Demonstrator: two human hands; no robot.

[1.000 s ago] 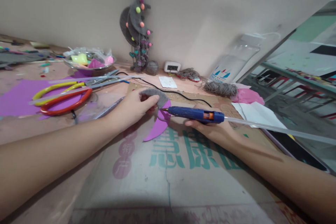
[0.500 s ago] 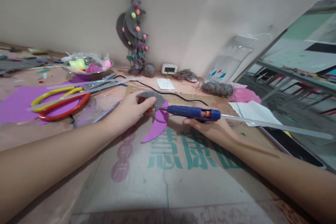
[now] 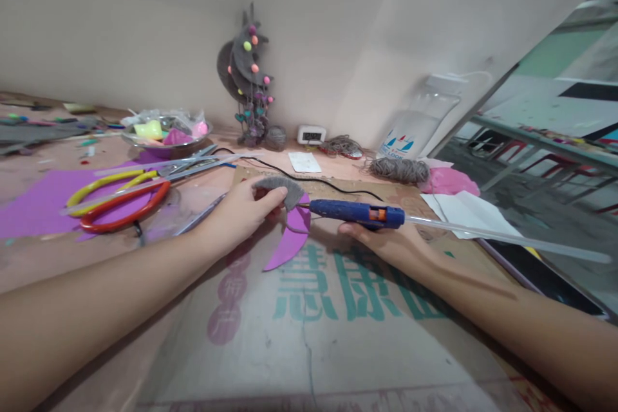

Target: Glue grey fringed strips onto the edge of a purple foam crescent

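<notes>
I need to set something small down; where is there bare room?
The green-printed cardboard sheet is mostly bare toward the camera, below the purple crescent-shaped piece, between both forearms. Left is crowded by red-handled metal scissors over a flat purple sheet; back right, by a grey yarn bundle, crumpled pink material and white paper.

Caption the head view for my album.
Left fingers hold a grey-purple crescent while right fingers point a glue gun at it.

The bare left hand [image 3: 252, 207] covers part of the flat grey-and-purple crescent [image 3: 293, 238], most fingers of the bare right hand [image 3: 383, 239] are hidden behind the blue plastic glue gun [image 3: 340, 211], the flat purple sheet [image 3: 31, 203] runs off the left edge, and the white rectangular clock [image 3: 311, 135] shows unreadably small digits.
</notes>
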